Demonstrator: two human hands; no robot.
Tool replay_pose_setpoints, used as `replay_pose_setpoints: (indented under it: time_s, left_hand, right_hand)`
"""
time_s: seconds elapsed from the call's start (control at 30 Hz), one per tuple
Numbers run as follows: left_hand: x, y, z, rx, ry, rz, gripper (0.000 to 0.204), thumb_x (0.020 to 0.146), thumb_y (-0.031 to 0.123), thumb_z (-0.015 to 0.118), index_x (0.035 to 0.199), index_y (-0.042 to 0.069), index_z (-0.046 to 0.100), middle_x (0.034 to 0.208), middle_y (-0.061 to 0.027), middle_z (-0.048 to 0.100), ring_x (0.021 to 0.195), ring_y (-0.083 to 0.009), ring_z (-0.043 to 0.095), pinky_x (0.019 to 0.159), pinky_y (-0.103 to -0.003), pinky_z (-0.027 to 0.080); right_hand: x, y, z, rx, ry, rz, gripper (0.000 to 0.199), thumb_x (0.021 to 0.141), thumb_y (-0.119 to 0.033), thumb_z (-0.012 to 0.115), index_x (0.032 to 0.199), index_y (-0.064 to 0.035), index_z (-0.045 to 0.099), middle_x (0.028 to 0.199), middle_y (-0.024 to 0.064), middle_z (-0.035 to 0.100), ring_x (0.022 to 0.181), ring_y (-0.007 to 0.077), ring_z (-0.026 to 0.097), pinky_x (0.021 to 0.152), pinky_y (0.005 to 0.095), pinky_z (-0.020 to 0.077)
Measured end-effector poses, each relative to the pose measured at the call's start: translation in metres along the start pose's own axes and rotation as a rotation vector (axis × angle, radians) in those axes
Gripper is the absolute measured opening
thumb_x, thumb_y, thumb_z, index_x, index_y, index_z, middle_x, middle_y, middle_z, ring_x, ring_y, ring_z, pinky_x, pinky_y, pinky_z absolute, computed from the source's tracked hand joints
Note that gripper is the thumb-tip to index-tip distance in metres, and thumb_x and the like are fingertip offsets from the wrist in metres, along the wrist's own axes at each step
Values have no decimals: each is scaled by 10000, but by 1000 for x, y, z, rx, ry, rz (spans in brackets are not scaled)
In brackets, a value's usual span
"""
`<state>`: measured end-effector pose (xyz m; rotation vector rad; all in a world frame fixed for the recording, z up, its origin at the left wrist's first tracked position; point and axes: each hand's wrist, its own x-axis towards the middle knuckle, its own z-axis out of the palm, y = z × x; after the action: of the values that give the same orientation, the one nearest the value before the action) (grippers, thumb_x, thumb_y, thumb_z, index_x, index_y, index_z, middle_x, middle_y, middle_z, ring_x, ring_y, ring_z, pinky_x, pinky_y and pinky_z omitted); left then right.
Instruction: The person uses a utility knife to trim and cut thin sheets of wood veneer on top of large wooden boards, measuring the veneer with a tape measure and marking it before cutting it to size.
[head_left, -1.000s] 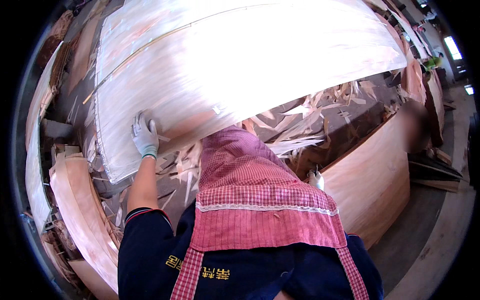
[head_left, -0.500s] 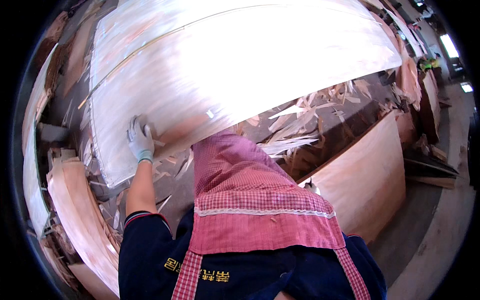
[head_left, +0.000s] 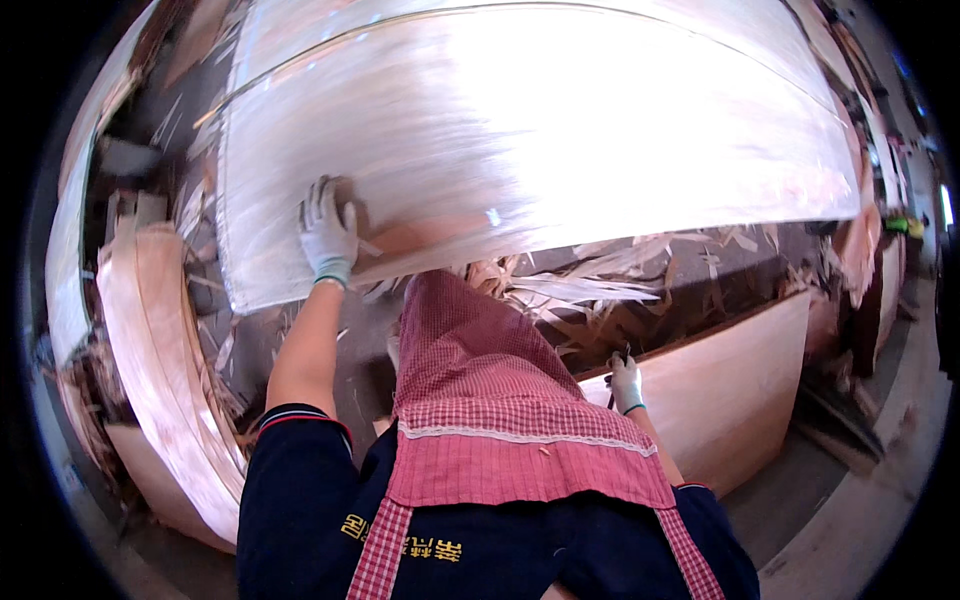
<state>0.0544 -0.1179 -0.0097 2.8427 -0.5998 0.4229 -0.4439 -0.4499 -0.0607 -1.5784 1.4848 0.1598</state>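
My left hand (head_left: 328, 232), in a pale glove with a green cuff, rests on a large, light wood sheet (head_left: 270, 230). Its fingers are stretched out near the sheet's left near corner. Glare washes out much of the sheet. A thin yellowish strip or seam (head_left: 300, 47) crosses its far part. A reddish-brown patch (head_left: 420, 236) shows beside the left hand. Lower on the right, my right hand (head_left: 627, 384), gloved too, is closed at the top edge of a pale wood panel (head_left: 740, 380). Something thin and dark shows at its fingers, too small to name.
Torn veneer scraps (head_left: 590, 285) litter the ground between the sheet and the panel. Long curved veneer sheets (head_left: 160, 330) are stacked at the left. Another pale sheet (head_left: 70, 270) stands farther left. My pink checked apron (head_left: 480, 380) hangs in front of me.
The view has shifted, so the sheet sits farther right and higher. My right hand, mostly hidden before, now shows beside the panel edge. My left hand stays on the sheet.
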Motion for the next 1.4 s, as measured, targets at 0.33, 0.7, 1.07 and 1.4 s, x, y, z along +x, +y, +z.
replay_pose_setpoints:
  time_s: [0.33, 0.7, 1.07, 1.4]
  left_hand:
    - [-2, -18, -22, -45, -178, -73, 544, 929, 425, 449, 1372, 109, 428, 1479, -138, 337, 1349, -320, 339, 1125, -503, 207]
    - [-47, -177, -279, -567, -631, 478, 212, 880, 230, 544, 1014, 67, 568, 903, -114, 611, 865, -275, 622, 755, -387, 505]
    - [40, -260, -435, -1259, -32, 1040, 204, 850, 161, 544, 1026, 59, 540, 936, -87, 583, 779, -223, 592, 702, -375, 499]
    - [196, -362, -334, -1699, -642, 1190, 312, 907, 221, 537, 1183, 77, 523, 1125, -121, 586, 968, -250, 602, 849, -394, 504]
  right_hand:
    - [-98, -280, 138, -4, -368, -676, 251, 949, -221, 500, 1040, -1, 580, 732, 6, 549, 562, 65, 440, 478, 249, 360]
    - [-142, -446, 438, -299, 63, -1311, 223, 920, -221, 522, 995, -12, 538, 948, 203, 568, 839, 394, 584, 704, 465, 460]
    - [-199, -456, 526, -600, 431, -907, 276, 909, -252, 525, 1124, -80, 546, 1170, 165, 558, 953, 392, 602, 738, 496, 490]
    - [-194, -467, 531, -565, 425, -905, 264, 773, -180, 645, 994, -82, 539, 1198, 143, 526, 1009, 371, 558, 782, 459, 485]
